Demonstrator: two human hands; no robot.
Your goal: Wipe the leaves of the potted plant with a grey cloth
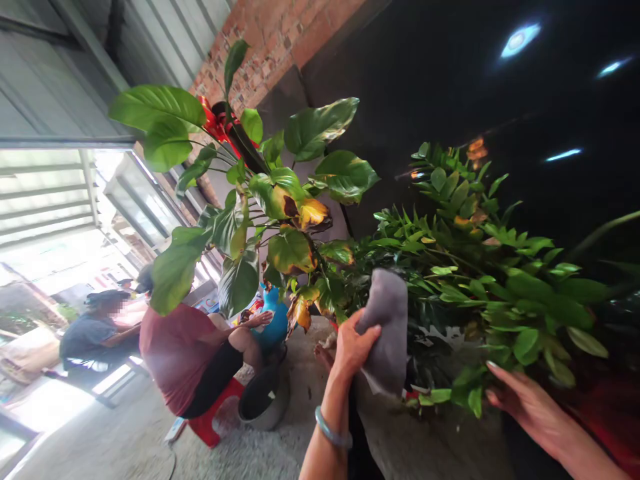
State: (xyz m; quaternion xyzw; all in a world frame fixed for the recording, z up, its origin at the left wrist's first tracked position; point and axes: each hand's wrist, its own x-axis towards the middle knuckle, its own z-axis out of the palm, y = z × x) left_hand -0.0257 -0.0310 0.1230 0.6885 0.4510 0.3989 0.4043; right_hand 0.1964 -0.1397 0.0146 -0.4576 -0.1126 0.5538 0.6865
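Head view: left hand [353, 347] grips a grey cloth [387, 327] against the near side of the glossy-leaved plant [480, 267]. The right hand [520, 400], fingers stretched flat and holding nothing, reaches its lowest leaves. Wiping probably goes best with each frond supported from beneath and stroked stem to tip.

We've got two plants ahead: the big-leaf plant [260, 200] on the left, the bushy plant [475, 267] right of it. The cloth [387, 333] in our left grip [353, 347] sits before both, our right grip [520, 400] by the bushy plant's lower leaves. Far left, a person [185, 353] sits on a stool [215, 417], with a basin [263, 400] beside it.
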